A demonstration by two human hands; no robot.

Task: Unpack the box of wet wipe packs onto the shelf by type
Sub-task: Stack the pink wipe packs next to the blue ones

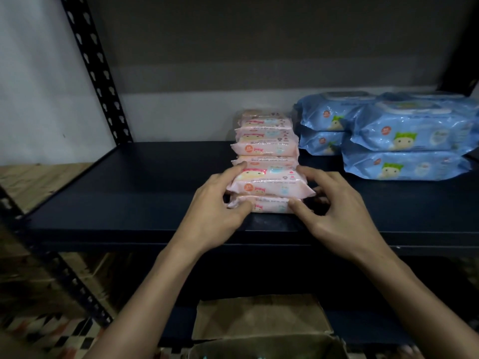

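A row of several small pink wet wipe packs (264,149) runs from the front to the back of the dark shelf (145,193). My left hand (220,206) grips the left ends of the nearest pink packs (269,186), thumb on the front one. My right hand (337,206) grips their right ends, thumb on the front pack too. Large blue wet wipe packs (407,141) lie in two-high stacks to the right. The open cardboard box (261,322) sits below the shelf, between my forearms.
A black perforated upright (96,71) stands at the shelf's left rear corner, another (51,270) at the front left. A white wall is behind. Patterned floor tiles (46,330) show at bottom left. Bare shelf surface lies left of the pink row.
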